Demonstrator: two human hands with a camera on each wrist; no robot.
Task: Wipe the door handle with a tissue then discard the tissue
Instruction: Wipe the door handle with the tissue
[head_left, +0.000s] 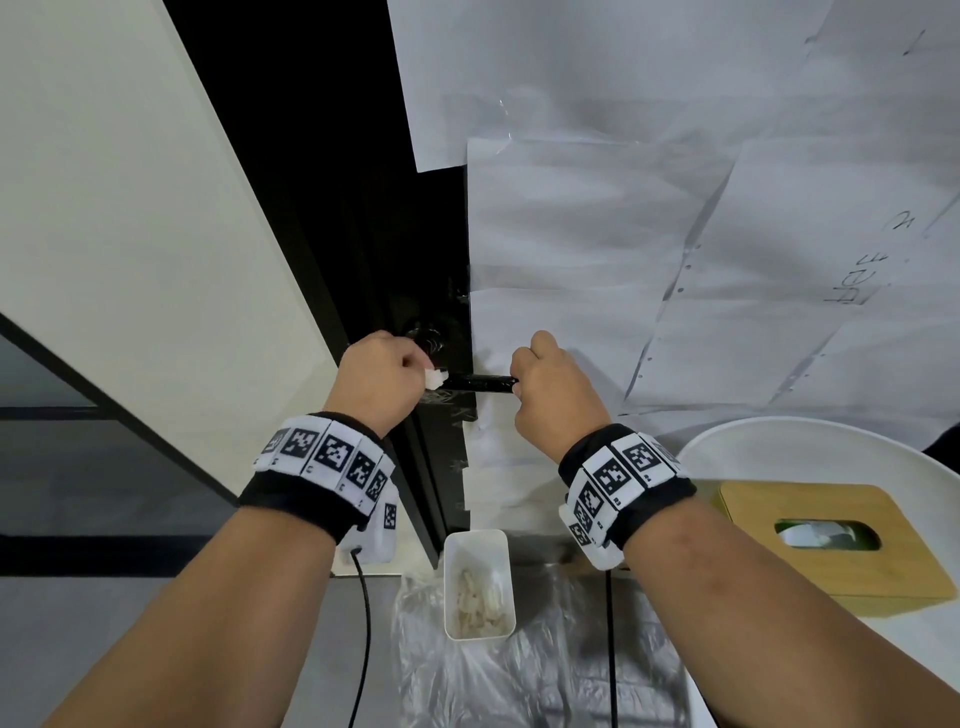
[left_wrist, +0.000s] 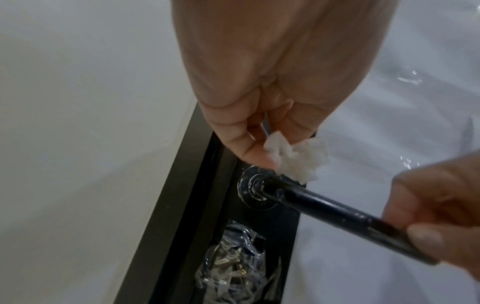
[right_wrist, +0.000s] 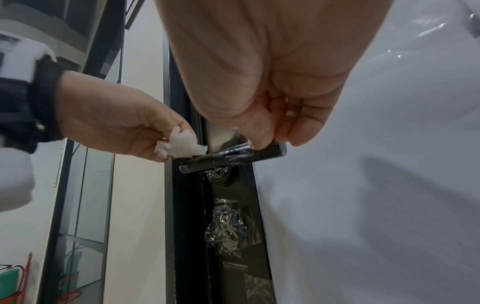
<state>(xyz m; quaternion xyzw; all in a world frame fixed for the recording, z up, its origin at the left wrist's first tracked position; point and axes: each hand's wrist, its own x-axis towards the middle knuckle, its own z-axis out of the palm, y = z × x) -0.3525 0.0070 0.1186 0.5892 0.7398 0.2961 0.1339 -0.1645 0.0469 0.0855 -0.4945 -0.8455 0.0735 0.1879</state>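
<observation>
A black lever door handle (head_left: 478, 383) (left_wrist: 337, 214) (right_wrist: 228, 156) sticks out from the dark door edge. My left hand (head_left: 382, 382) (left_wrist: 259, 133) (right_wrist: 124, 127) pinches a crumpled white tissue (head_left: 435, 378) (left_wrist: 298, 158) (right_wrist: 184, 147) against the handle's pivot end, by the round metal base (left_wrist: 255, 190). My right hand (head_left: 550, 389) (right_wrist: 265, 115) (left_wrist: 436, 207) pinches the handle's free end between thumb and fingers.
A white bin (head_left: 477, 582) with used tissues stands on the floor below, on clear plastic sheet (head_left: 545, 665). A wooden tissue box (head_left: 831, 545) sits on a round white table (head_left: 779, 436) at right. White paper sheets (head_left: 675, 208) cover the door.
</observation>
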